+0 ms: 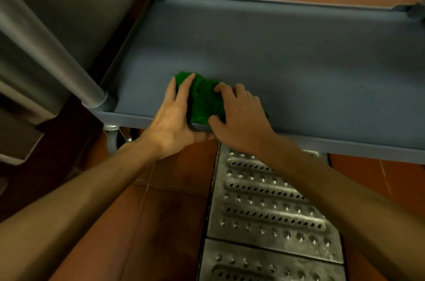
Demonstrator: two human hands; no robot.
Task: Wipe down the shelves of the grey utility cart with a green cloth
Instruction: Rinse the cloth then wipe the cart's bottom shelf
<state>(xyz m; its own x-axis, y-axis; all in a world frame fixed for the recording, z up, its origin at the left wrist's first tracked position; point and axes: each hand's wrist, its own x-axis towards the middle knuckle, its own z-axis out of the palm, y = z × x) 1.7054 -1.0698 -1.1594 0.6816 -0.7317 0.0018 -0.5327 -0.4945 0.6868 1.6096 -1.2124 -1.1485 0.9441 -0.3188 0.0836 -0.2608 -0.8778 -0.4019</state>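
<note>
The left hand [174, 117] lies flat with straight fingers on the cloth [204, 99], and the right hand [240, 117] curls its fingers into it. Bright green and bunched, the cloth sits between them on the grey shelf [299, 62], against the near rim. Its right part hides under the right hand. Below the left wrist, a wheel [112, 140] is only partly visible.

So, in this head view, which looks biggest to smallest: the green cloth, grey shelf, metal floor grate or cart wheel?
1. grey shelf
2. metal floor grate, though it is nearer the camera, which inflates it
3. green cloth
4. cart wheel, partly hidden
</note>
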